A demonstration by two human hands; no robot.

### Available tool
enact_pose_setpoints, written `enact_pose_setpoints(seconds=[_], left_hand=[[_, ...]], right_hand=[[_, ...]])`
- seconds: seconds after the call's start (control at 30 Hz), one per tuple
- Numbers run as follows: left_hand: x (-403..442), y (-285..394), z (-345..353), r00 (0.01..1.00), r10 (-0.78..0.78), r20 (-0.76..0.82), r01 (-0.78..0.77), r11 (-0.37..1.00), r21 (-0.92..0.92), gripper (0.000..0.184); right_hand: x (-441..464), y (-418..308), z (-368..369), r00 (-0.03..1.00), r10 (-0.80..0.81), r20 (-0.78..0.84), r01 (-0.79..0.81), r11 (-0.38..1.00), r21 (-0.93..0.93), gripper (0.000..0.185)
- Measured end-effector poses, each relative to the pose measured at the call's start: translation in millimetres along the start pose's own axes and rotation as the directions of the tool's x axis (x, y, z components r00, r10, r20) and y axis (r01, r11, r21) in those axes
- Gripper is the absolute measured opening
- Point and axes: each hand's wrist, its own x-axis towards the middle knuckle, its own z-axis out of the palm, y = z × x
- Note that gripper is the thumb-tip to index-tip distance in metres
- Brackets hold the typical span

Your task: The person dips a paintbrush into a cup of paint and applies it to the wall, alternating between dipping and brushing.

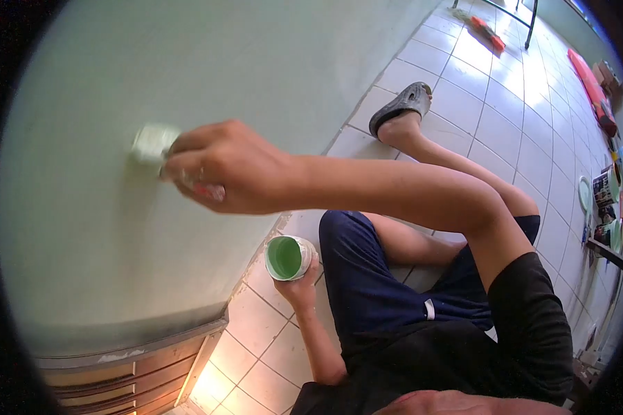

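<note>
My right hand [225, 166] is closed around a paintbrush [156, 143], slightly blurred. The brush's pale, paint-covered bristles are against or very close to the pale green wall [83, 228]; exact contact is unclear. A reddish, paint-smeared bit of the handle shows by my palm. Lower down, my left hand [301, 287] grips a white cup [305, 250] from below and the side. Its mouth is tilted toward me, showing green paint inside. The cup is between the wall and my bent knee.
White floor tiles [502, 117] run alongside the wall. A wooden louvred panel [156, 370] is at lower left. Paint containers [606, 188] stand at the right edge, near a red long object [590, 83]. An orange-red item [488, 33] lies by metal legs [531, 28] at the top.
</note>
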Motion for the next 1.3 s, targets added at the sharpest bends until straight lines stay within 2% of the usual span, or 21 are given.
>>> enact_pose_setpoints(seconds=[0.13, 0.2, 0.23, 0.3, 0.33, 0.43, 0.5, 0.53, 0.57, 0.6, 0.67, 0.7, 0.77, 0.9, 1.0, 1.03, 1.07, 1.2, 1.23, 1.27, 1.3], left_hand=[[0, 3, -1, 1.0, -0.014, -0.003, 0.014, 1.0, -0.007, 0.066], [0, 0, -2, 1.0, -0.006, -0.007, 0.006, 1.0, -0.007, 0.065], [0, -3, -3, 1.0, -0.008, -0.012, 0.008, 1.0, -0.011, 0.065], [0, -14, -9, 0.998, -0.036, 0.055, 0.036, 0.999, -0.002, 0.079], [-1, -16, -10, 0.998, -0.036, 0.053, 0.036, 0.999, -0.004, 0.079], [0, -14, -10, 0.998, -0.023, 0.057, 0.022, 1.0, 0.017, 0.078], [-1, -9, -6, 0.999, -0.013, 0.03, 0.013, 1.0, 0.013, 0.077], [-1, -8, -4, 1.0, -0.011, 0.024, 0.01, 1.0, 0.012, 0.077], [-1, -7, -4, 1.0, -0.01, 0.028, 0.01, 1.0, 0.011, 0.077], [-2, -6, -4, 0.999, -0.011, 0.038, 0.01, 1.0, 0.013, 0.077], [-2, -2, -1, 0.999, -0.008, 0.033, 0.008, 1.0, -0.004, 0.071], [-2, 0, 2, 1.0, 0.0, 0.015, 0.001, 1.0, -0.029, 0.066], [-3, 1, 6, 1.0, -0.023, 0.013, 0.023, 0.999, -0.048, 0.067], [-3, 8, 8, 1.0, -0.008, 0.001, 0.008, 0.998, -0.062, 0.07], [-3, 2, 1, 1.0, 0.008, 0.007, -0.008, 0.999, -0.048, 0.071], [-2, 3, 0, 1.0, 0.011, 0.005, -0.011, 0.999, -0.043, 0.071], [-2, 5, -1, 1.0, 0.021, 0.003, -0.021, 0.998, -0.063, 0.071], [-4, 5, 3, 0.999, 0.029, -0.026, -0.031, 0.998, -0.063, 0.071], [-6, 4, 4, 0.999, 0.032, -0.022, -0.034, 0.997, -0.063, 0.071], [-6, 2, 5, 1.0, 0.025, -0.011, -0.025, 0.998, -0.058, 0.077], [-4, 2, 7, 1.0, 0.019, -0.003, -0.019, 0.998, -0.053, 0.083]], right_hand=[[1, 22, -37, 0.998, 0.057, -0.039, -0.057, 0.998, 0.012, 0.015], [-6, 76, -61, 0.951, -0.042, -0.306, 0.001, 0.991, -0.135, 0.012], [1, 87, -92, 0.951, 0.187, -0.246, -0.188, 0.982, 0.017, 0.006], [6, 129, -142, 0.91, 0.135, -0.392, -0.173, 0.983, -0.064, 0.01], [6, 144, -169, 0.85, 0.212, -0.483, -0.316, 0.938, -0.143, 0.015], [11, 151, -212, 0.802, 0.191, -0.566, -0.349, 0.919, -0.185, 0.012], [13, 143, -206, 0.73, 0.143, -0.668, -0.52, 0.751, -0.407, 0.009], [4, 160, -195, 0.74, 0.367, -0.564, -0.648, 0.616, -0.448, 0.012], [6, 113, -156, 0.834, 0.311, -0.456, -0.539, 0.64, -0.548, 0.007], [-5, 121, -119, 0.927, -0.004, -0.376, -0.211, 0.823, -0.527, 0.007], [-17, 82, -58, 0.977, -0.031, -0.211, -0.051, 0.926, -0.374, 0.01], [-20, 49, -41, 0.982, 0.079, -0.173, -0.119, 0.965, -0.234, 0.012], [-34, 22, -18, 0.992, 0.122, -0.035, -0.125, 0.988, -0.086, 0.014], [-52, 6, -7, 0.996, 0.088, -0.016, -0.087, 0.995, 0.046, 0.009], [-60, 53, -32, 0.992, 0.081, -0.097, -0.071, 0.992, 0.102, 0.012], [-62, 65, -49, 0.95, 0.285, -0.126, -0.272, 0.956, 0.114, 0.014], [-61, 81, -63, 0.939, 0.231, -0.254, -0.201, 0.97, 0.137, 0.013], [-84, 124, -123, 0.862, 0.188, -0.471, -0.322, 0.92, -0.222, 0.011], [-92, 130, -134, 0.792, 0.243, -0.56, -0.376, 0.917, -0.134, 0.01], [-105, 138, -149, 0.638, 0.516, -0.572, -0.585, 0.807, 0.075, 0.012], [-117, 140, -157, 0.566, 0.557, -0.608, -0.544, 0.806, 0.233, 0.012]])
